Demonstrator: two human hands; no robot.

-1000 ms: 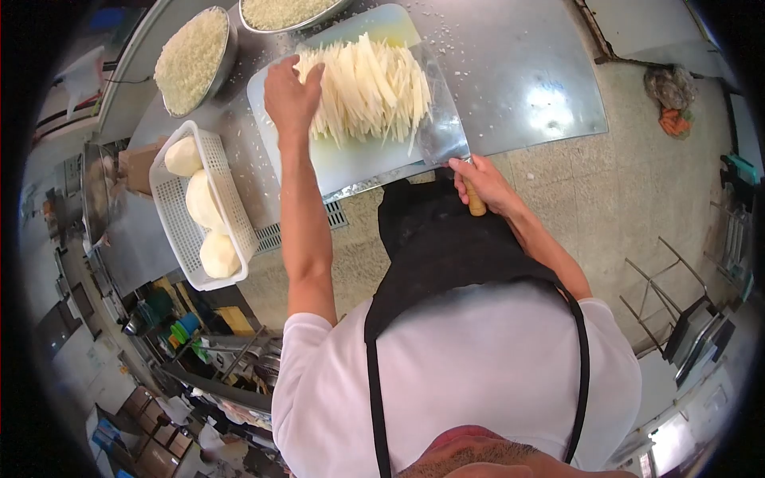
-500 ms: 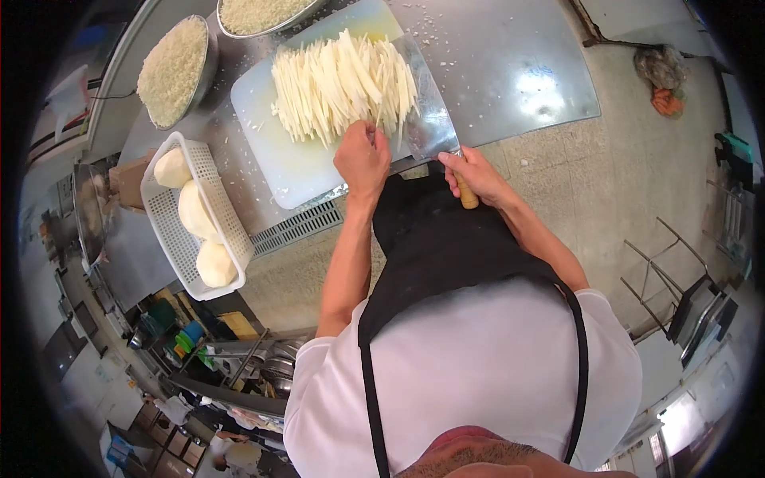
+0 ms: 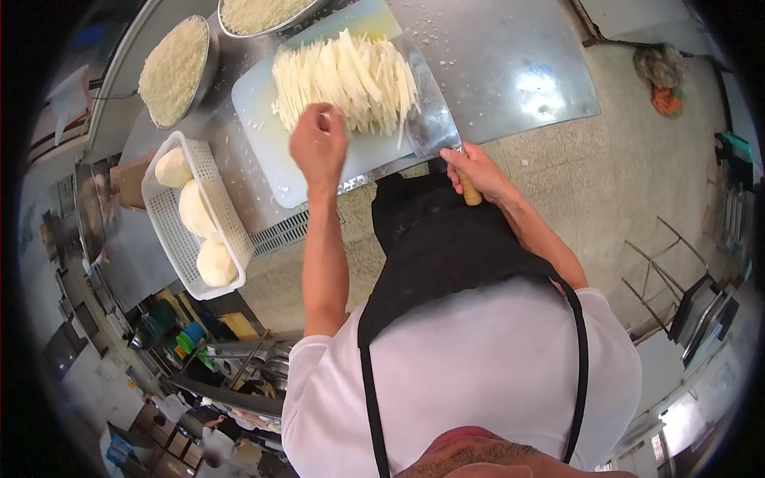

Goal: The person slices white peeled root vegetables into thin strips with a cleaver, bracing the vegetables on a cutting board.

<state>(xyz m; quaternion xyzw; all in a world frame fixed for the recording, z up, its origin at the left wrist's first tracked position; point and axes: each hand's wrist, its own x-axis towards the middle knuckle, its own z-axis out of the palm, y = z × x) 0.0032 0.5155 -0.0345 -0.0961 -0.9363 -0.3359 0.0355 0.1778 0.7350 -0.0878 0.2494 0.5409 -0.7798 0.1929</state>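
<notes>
A thick bed of pale, peeled vegetable strips (image 3: 351, 84) lies across the white cutting board (image 3: 275, 171). My left hand (image 3: 319, 151) is over the near left edge of the strips, its fingers curled in and slightly smeared by motion; whatever they pinch is hidden. Wrapped round the wooden handle of a cleaver (image 3: 431, 111), my right hand (image 3: 482, 171) is at the board's near right corner. The cleaver's broad blade lies flat along the right end of the strips, pointing away from me.
Left of the board stands a white perforated basket (image 3: 169, 227) with peeled pale vegetables. Beyond are two metal bowls heaped with finely diced pieces (image 3: 171, 72) (image 3: 259, 12). Small scraps dot the steel table (image 3: 510, 48). A metal-framed chair (image 3: 677, 295) stands on the floor at right.
My left hand has moved left along the near edge of the strips. The right hand and cleaver have stayed almost in place.
</notes>
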